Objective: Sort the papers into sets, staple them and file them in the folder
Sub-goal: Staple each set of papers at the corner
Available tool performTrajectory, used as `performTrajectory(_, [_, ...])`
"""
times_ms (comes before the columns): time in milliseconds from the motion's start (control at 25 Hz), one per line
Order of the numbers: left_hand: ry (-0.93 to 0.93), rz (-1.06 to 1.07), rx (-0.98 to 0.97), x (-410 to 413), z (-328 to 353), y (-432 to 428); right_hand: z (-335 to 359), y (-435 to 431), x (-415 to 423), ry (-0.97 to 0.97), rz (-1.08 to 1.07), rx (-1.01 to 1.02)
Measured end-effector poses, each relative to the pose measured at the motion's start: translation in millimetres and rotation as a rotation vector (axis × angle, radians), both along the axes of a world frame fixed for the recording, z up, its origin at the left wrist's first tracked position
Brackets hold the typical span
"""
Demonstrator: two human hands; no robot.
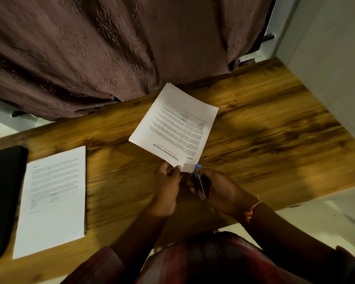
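Note:
A set of printed papers [176, 128] headed "Sample Education Transcript" lies tilted on the middle of the wooden table [264, 124]. My left hand [166, 189] pinches its near corner. My right hand [219, 191] grips a metal stapler [199, 183] with a blue tip, its mouth over that same corner. A second stack of printed papers [53, 201] lies flat at the left. A black folder [2, 197] rests beside that stack at the far left edge.
A brown patterned curtain [111, 48] hangs behind the table's far edge. A pale wall [336, 68] stands at the right. The table's right half shows bare wood. My right wrist wears an orange thread band [251, 212].

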State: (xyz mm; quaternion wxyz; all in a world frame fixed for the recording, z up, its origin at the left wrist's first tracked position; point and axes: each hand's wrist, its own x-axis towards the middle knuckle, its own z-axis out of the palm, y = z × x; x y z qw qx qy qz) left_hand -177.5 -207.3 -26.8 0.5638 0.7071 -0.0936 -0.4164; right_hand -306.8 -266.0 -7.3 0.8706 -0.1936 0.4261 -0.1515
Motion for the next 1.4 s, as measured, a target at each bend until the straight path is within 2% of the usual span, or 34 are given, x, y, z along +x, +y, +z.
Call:
performTrajectory(120, [-0.069,-0.024,0.015,-3.9,-0.4,1.8,-1.5,-2.9,-2.0,0.002,-0.009,0.01])
performTrajectory(320, [-0.07,0.012,-0.001,-5.6,-5.4,3.1,-4.4,-7.6,-6.0,0.045,0.003,-0.028])
performTrajectory(560, [-0.237,-0.023,0.067,-10.4,-8.7,4.9,-4.4,-9.6,-7.0,0.079,0.036,-0.063])
performTrajectory(640, [-0.242,-0.031,0.061,-13.1,-9.3,6.0,-5.5,-9.0,-6.0,0.072,0.05,-0.078])
performTrajectory(840, [-0.086,0.019,0.049,-15.4,-8.3,5.3,-13.7,-9.2,-6.4,0.057,0.041,-0.056])
performTrajectory(1040, [0.25,0.149,-0.091,-15.4,-1.8,4.6,-18.9,-8.7,-6.2,0.011,0.031,0.012])
performTrajectory(1400, [0.364,0.181,-0.074,-13.8,4.3,4.7,-21.5,-10.5,-8.8,0.006,0.088,-0.026])
